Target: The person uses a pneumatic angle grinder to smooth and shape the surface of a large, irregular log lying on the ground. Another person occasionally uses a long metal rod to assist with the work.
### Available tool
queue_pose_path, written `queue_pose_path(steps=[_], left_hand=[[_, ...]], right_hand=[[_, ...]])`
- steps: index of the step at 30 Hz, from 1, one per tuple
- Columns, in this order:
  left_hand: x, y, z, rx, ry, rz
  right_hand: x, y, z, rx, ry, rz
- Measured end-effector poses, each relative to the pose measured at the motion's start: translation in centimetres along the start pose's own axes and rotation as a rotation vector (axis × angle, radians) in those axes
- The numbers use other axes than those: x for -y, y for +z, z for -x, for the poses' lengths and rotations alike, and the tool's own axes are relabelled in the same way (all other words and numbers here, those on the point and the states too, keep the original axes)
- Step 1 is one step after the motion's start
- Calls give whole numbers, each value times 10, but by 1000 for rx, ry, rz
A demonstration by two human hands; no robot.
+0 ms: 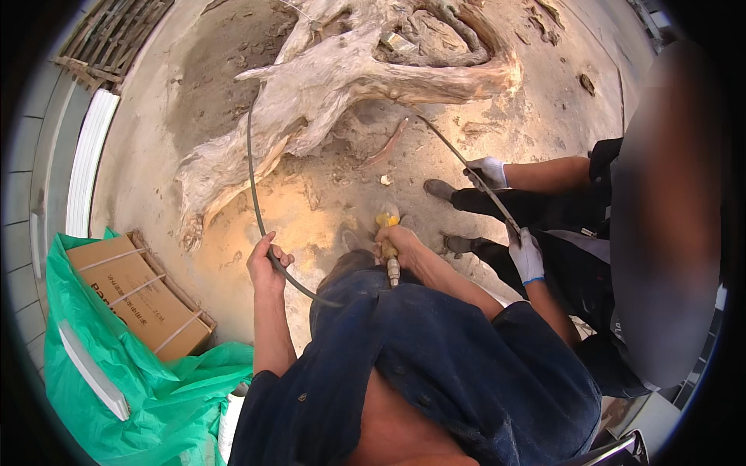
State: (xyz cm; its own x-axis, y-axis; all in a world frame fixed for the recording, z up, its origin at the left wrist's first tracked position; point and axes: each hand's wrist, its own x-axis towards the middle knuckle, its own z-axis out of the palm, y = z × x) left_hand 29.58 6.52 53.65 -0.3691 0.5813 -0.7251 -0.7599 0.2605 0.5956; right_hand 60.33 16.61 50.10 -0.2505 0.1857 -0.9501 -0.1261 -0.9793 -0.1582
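Note:
My left hand (269,262) is closed around a thin dark hose (253,175), its fingers curled loosely. From there the hose climbs to the big pale tree root (326,74) and runs the other way across my lap. My right hand (398,239) grips a hand-held power tool with a yellow head (387,214) in front of my body. A metal coupling (393,272) sticks out below that fist, pointing toward me. The tool's working end is too small to make out. Beyond both hands lies the root, with gnarled branches and a large opening.
At right a co-worker in dark clothes holds a dark hose-like line (486,186) in white-gloved hands (528,255). A cardboard box (140,291) rests on green sheeting (101,369) at left. Wooden slats (109,39) stand far left. Bark scraps (587,84) lie on the dusty floor.

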Motion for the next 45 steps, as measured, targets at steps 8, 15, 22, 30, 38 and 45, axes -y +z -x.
queue_pose_path(steps=[8, 15, 22, 30, 38, 45], left_hand=[[-30, -12, -6, 8, 37, 161], [-5, -42, 7, -70, 26, 191], [16, -39, 26, -148, 72, 134], [28, -32, 17, -133, 98, 97], [26, -68, -15, -158, -73, 65], [-79, -118, -87, 1, -165, -36]], right_hand=[[-6, 6, -6, 80, 40, 8], [3, 21, 8, 28, 29, 99], [22, 28, 0, 66, 24, 184], [32, 37, -20, 129, -11, 177], [42, 65, -24, -48, -172, 78], [18, 114, -16, -60, -240, -120]])
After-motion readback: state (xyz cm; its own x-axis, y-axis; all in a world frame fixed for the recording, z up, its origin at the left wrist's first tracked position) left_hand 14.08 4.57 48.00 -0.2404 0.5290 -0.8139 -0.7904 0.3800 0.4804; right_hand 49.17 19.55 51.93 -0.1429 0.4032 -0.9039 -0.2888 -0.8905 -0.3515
